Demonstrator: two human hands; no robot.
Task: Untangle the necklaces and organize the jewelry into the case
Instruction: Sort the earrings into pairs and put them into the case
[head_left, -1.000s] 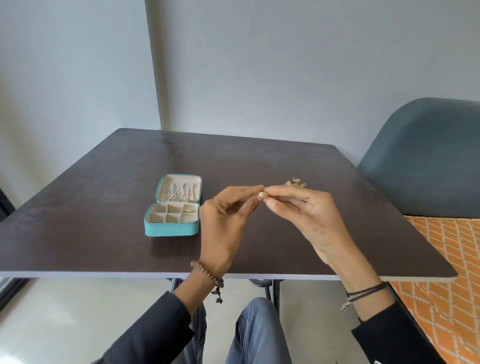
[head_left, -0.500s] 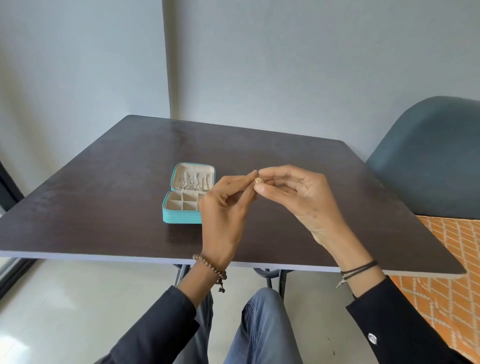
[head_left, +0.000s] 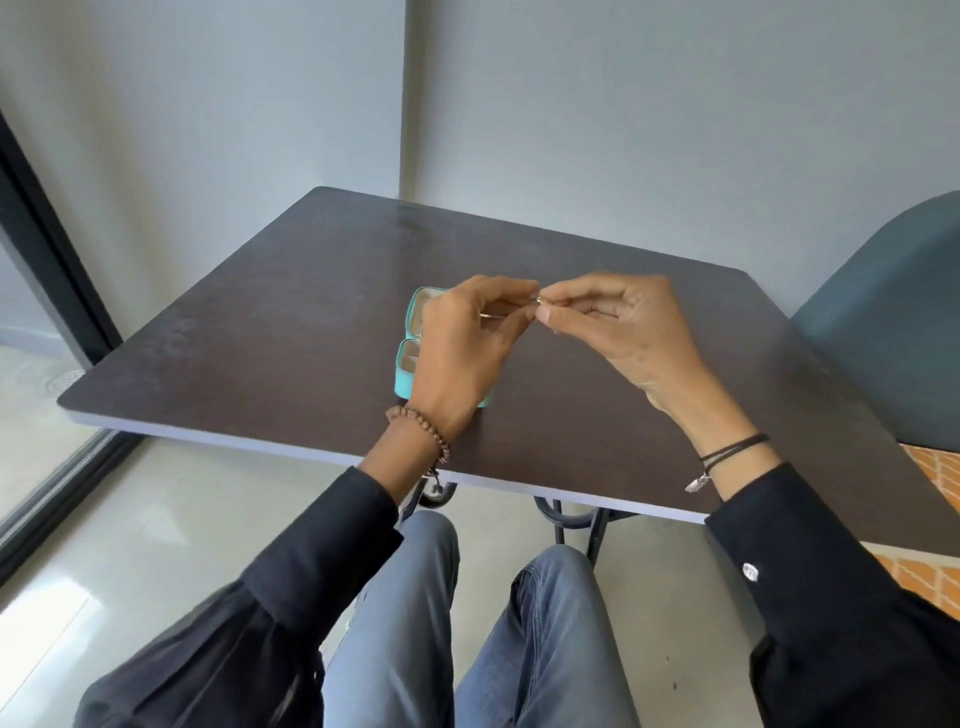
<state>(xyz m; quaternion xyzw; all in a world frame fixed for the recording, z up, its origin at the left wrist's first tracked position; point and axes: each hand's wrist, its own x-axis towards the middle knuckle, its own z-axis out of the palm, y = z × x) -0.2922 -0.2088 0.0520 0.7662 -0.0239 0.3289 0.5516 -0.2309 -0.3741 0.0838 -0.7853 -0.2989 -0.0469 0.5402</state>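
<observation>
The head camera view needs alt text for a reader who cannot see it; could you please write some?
A seated person's left hand and right hand pinch a small gold piece of jewelry between them above a dark table. An open turquoise jewelry case sits on the table, mostly hidden behind the left hand. A grey-blue chair stands at right.

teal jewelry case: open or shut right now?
Open. The small teal jewelry case shows its raised lid's beige lining and a beige compartment beside the left hand, which covers the rest.
</observation>
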